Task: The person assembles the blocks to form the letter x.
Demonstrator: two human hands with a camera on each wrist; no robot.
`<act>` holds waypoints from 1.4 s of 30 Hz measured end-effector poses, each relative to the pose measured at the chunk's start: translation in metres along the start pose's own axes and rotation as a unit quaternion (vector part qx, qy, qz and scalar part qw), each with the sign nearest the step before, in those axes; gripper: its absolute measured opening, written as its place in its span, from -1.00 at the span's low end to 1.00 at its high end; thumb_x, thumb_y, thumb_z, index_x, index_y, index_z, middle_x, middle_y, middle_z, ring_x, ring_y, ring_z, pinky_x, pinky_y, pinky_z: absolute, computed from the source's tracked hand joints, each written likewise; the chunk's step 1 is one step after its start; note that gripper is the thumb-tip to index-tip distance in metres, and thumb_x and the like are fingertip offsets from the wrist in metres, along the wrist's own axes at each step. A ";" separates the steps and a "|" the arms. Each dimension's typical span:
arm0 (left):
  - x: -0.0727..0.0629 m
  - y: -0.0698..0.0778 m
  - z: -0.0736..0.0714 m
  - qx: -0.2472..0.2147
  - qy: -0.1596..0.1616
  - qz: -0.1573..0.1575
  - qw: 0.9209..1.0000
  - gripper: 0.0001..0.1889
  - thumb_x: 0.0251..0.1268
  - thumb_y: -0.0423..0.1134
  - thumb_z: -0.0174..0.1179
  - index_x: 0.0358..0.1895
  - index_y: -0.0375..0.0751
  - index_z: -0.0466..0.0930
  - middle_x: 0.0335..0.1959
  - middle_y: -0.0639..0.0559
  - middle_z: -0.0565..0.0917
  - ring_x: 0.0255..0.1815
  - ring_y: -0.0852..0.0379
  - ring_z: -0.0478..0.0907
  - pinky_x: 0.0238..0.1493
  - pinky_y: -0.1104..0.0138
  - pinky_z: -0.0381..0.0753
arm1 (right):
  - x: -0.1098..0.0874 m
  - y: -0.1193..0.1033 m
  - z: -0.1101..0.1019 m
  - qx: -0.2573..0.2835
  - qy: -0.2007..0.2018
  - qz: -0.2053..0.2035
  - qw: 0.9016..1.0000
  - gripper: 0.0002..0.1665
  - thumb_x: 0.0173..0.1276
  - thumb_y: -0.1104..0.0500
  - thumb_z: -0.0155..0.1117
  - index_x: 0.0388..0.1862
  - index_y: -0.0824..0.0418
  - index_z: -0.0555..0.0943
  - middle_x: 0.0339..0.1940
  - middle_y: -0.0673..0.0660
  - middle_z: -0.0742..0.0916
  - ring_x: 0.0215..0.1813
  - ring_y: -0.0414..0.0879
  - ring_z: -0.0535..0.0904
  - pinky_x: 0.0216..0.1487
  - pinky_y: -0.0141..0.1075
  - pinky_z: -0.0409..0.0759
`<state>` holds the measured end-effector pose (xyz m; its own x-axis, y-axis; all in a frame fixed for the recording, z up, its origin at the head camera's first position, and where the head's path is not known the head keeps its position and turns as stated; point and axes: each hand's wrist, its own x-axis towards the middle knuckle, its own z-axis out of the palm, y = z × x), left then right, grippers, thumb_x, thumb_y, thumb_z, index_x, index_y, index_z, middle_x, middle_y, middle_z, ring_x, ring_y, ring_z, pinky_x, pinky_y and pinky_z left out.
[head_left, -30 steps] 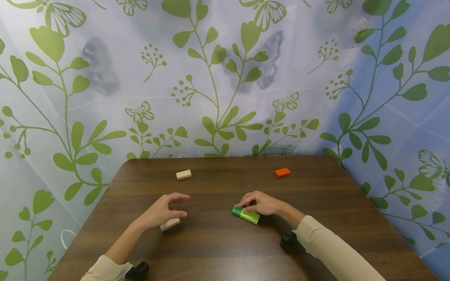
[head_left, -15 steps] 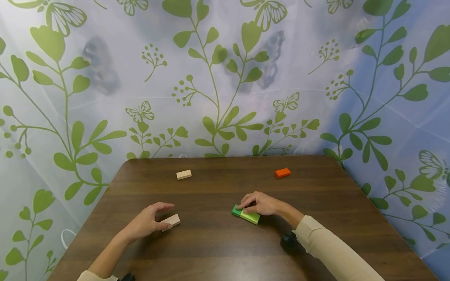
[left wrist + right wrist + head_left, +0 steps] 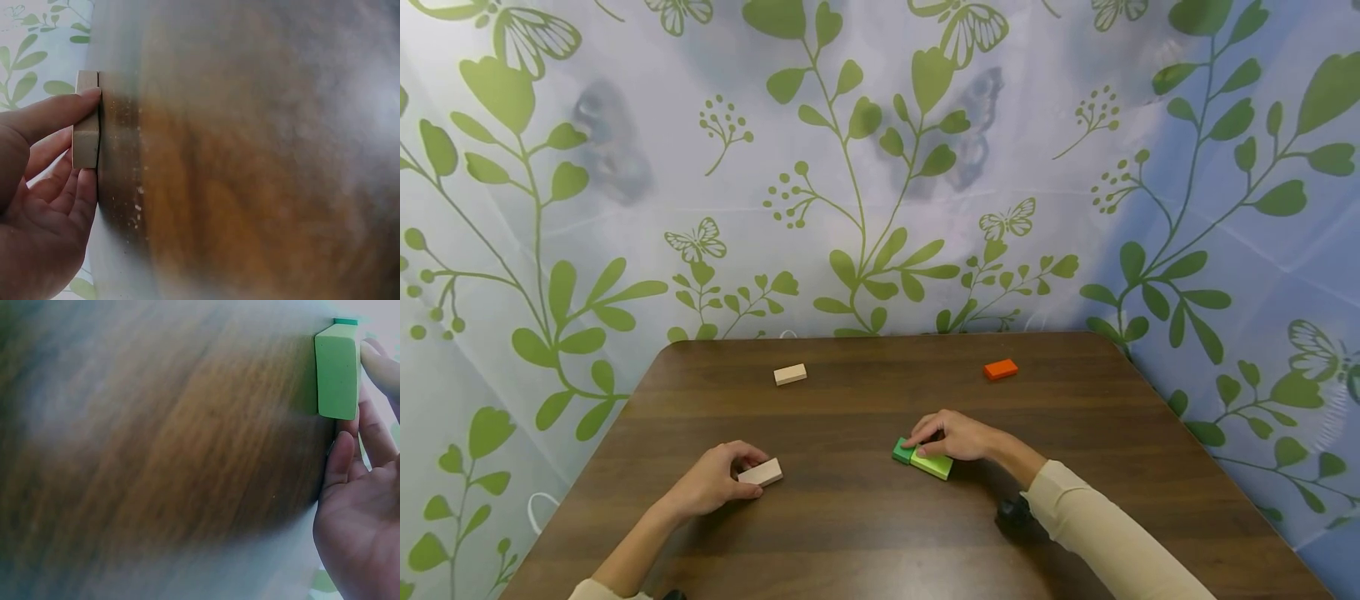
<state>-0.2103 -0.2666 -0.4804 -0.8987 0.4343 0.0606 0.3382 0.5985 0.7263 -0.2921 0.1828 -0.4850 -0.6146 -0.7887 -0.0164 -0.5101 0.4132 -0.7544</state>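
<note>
At the left of the head view, my left hand [image 3: 709, 481] grips a plain wooden block [image 3: 763, 472] lying on the table. In the left wrist view, the thumb lies along one side of this block [image 3: 85, 150], with fingers behind it and at its end. My right hand [image 3: 958, 436] rests on a dark green block [image 3: 901, 452] and a lime green block [image 3: 932, 464], which lie end to end. Its index finger reaches the dark green block while the thumb touches the lime one. The right wrist view shows the lime block [image 3: 337, 378] flat on the table, with the fingertips partly hidden.
Farther back on the brown table [image 3: 850, 517] lie a second plain wooden block [image 3: 790, 374] at left and an orange block [image 3: 1001, 369] at right. A patterned curtain [image 3: 820, 250] hangs behind the table's far edge.
My left hand has come down and back toward the near left, and its thumb and fingers have closed around the wooden block. The right hand and both green blocks have stayed in place.
</note>
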 end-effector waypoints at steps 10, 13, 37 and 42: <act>0.003 -0.001 0.001 0.007 -0.009 -0.021 1.000 -0.63 0.07 -0.29 0.59 -0.05 -0.23 0.71 -0.28 0.10 0.63 -0.24 0.08 0.52 -0.21 0.31 0.49 | -0.002 -0.001 0.003 0.013 0.003 0.005 1.000 -0.67 0.52 0.20 0.32 0.19 0.21 0.75 0.17 0.11 0.71 0.23 0.08 0.56 0.17 -0.11 0.53; 0.003 0.000 0.001 0.003 -0.011 -0.027 1.000 -0.63 0.07 -0.30 0.59 -0.05 -0.23 0.71 -0.28 0.09 0.63 -0.24 0.06 0.52 -0.21 0.31 0.49 | -0.002 0.000 0.003 0.017 0.003 0.011 1.000 -0.68 0.52 0.20 0.32 0.19 0.19 0.75 0.17 0.09 0.71 0.24 0.07 0.55 0.19 -0.09 0.53; 0.004 0.008 0.003 -0.019 0.001 -0.057 0.998 -0.62 0.06 -0.32 0.59 -0.04 -0.27 0.71 -0.28 0.04 0.64 -0.23 0.03 0.53 -0.20 0.27 0.50 | 0.000 -0.001 0.001 0.033 0.001 0.038 0.999 -0.68 0.51 0.19 0.34 0.18 0.11 0.77 0.18 -0.02 0.71 0.27 0.04 0.54 0.23 -0.06 0.50; 0.006 0.012 0.007 -0.022 -0.001 -0.054 0.998 -0.61 0.05 -0.31 0.60 -0.04 -0.28 0.70 -0.27 0.04 0.64 -0.22 0.03 0.53 -0.19 0.28 0.50 | 0.000 -0.001 0.002 0.036 0.002 0.038 0.999 -0.69 0.50 0.19 0.35 0.18 0.11 0.77 0.18 -0.01 0.71 0.27 0.04 0.54 0.21 -0.08 0.51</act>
<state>-0.2095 -0.2526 -0.4763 -0.9287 0.3702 -0.0205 0.2269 0.6112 0.7583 -0.2904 0.1817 -0.4850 -0.6525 -0.7544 -0.0716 -0.4186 0.4375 -0.7958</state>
